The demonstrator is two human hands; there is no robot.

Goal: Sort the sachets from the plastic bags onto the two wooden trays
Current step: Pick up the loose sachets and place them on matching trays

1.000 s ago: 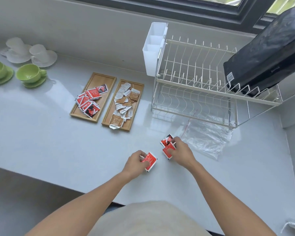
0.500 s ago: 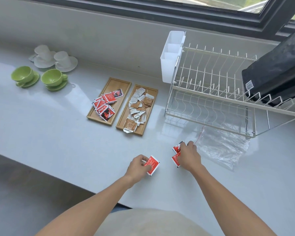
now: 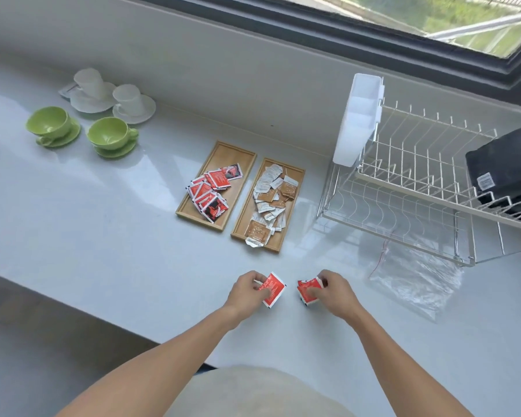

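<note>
Just red sachets point(image 3: 273, 289), white-edged.

Both forearms reach forward, left hand point(image 3: 248, 291) and right hand point(image 3: 333, 291) pinched shut, close together.

A single wide-angle camera on the person's head looks forward and steeply down over the near edge of the counter point(image 3: 109, 242), close above both forearms, and reaches across to the far edge, the wall and the window point(image 3: 433, 22) at the top right.
</note>
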